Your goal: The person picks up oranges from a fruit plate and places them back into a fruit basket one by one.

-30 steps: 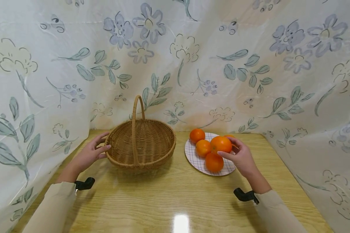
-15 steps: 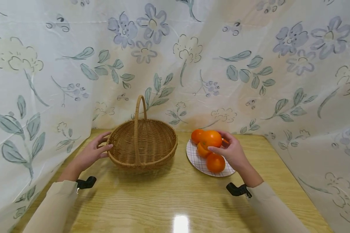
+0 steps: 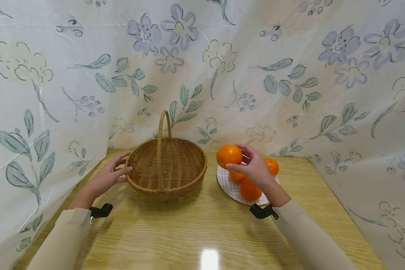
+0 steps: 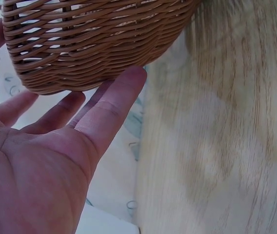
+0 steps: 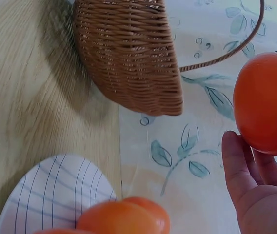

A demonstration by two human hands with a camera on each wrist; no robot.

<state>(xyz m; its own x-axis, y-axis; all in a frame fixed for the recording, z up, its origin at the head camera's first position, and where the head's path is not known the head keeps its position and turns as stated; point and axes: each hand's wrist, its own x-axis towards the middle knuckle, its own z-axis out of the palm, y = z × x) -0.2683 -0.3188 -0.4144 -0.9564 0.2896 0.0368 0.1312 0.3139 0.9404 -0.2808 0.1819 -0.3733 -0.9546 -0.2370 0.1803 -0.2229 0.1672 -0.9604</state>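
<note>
My right hand (image 3: 254, 167) grips an orange (image 3: 229, 156) between thumb and fingers, over the left part of a round checked plate (image 3: 224, 182). In the right wrist view the held orange (image 5: 265, 105) appears large, with the fingers under it. Several more oranges lie on the plate, one orange (image 3: 251, 188) at the front and one orange (image 3: 271, 166) at the right; the held one hides the back left. On the left stands a wicker basket (image 3: 185, 165) with an arched handle. My left hand (image 3: 108, 176) holds its left rim, thumb over the edge, fingers along the outer wall (image 4: 104, 53).
Everything stands on a light wooden table (image 3: 162, 232). A floral cloth (image 3: 216, 93) hangs behind it and along both sides. The basket handle (image 3: 160, 157) arches up over the basket's middle. Both wrists carry black mounts, such as the right wrist mount (image 3: 261, 211).
My right hand has lifted the orange from the pile and carried it left toward the basket, uncovering the orange at the plate's right. My left hand keeps its hold on the basket rim.
</note>
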